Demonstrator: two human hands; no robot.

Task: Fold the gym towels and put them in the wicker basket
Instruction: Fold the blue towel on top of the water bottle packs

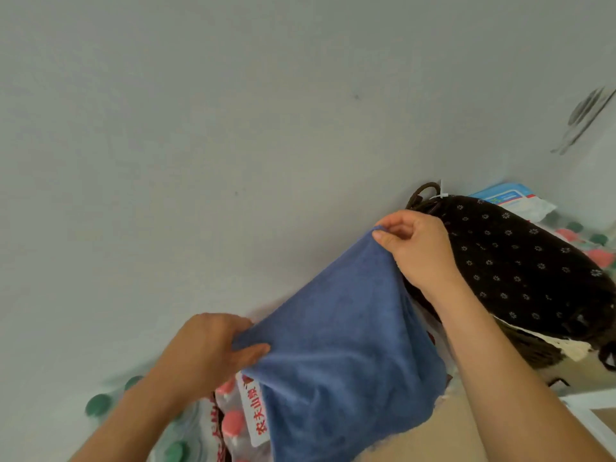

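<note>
- Plainly, the blue towel [350, 345] hangs in the air between both hands, spread as a slanting sheet, its lower edge dropping toward the bottom of the view.
- The right hand [416, 251] pinches the towel's top corner between thumb and curled fingers, and is the higher hand.
- The left hand [213, 348] sits lower and to the left, gripping the towel's left edge, thumb on the front of the cloth and fingers behind it.
- The cloth runs taut along the line from one hand to the other and falls loose below.
- The wicker basket [530, 350] stands just behind the right hand and forearm, lined with a dark flower-print fabric [520, 261]; the towel is outside it, to its left.
- I cannot tell whether the basket holds anything.
- A wrapped pack of bottles with pink-red caps [233, 421] lies under the left hand, partly hidden by the towel.
- Green-capped bottles [98, 404] show blurred beside the left forearm.
- A pale grey wall [233, 128] fills the upper view.
</note>
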